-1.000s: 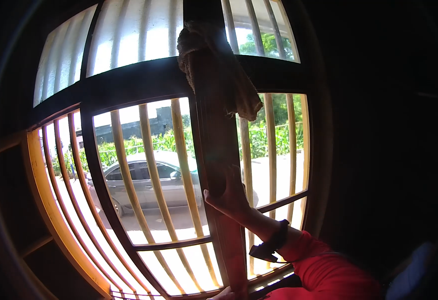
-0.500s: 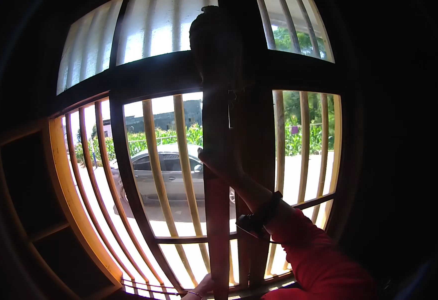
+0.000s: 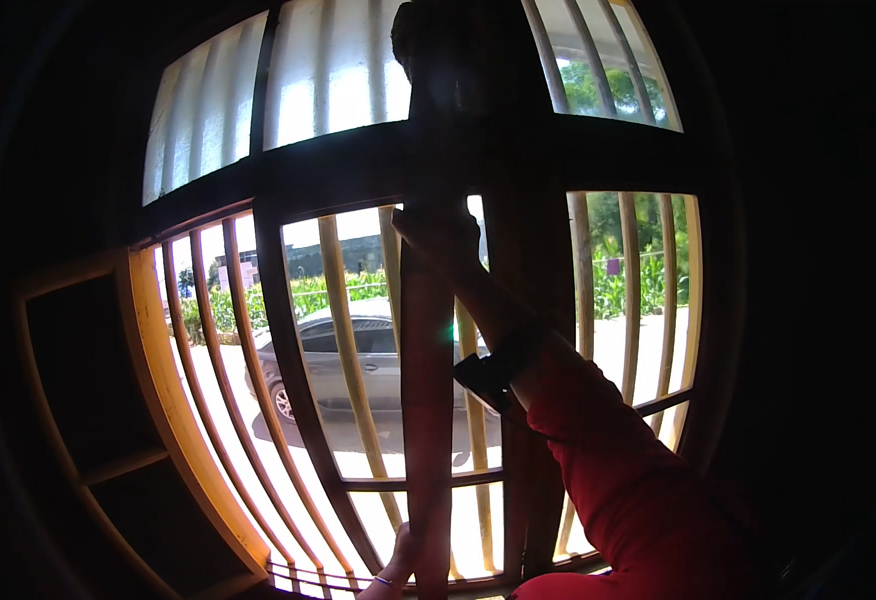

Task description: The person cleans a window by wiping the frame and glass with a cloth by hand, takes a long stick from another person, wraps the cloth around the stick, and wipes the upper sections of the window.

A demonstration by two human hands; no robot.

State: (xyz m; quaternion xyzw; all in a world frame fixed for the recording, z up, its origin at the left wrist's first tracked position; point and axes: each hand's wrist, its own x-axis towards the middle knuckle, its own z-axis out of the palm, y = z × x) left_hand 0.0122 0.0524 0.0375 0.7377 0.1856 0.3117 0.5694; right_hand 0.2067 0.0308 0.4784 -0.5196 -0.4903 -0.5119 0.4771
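**Two hands on an upright wooden plank**

Right hand clasps the wooden plank high, thumb past its left edge, arm angled upward; left hand touches it low, grip unclear. Steadying seems the step; shifting it would call for coordinated hands. The plank stands before a barred window; outside, a grey car.

Before a bright, barred window, a right hand in a red sleeve grips a dark upright board high up; the left hand touches its left edge, lower down. Far outside, a grey car stands before green plants.
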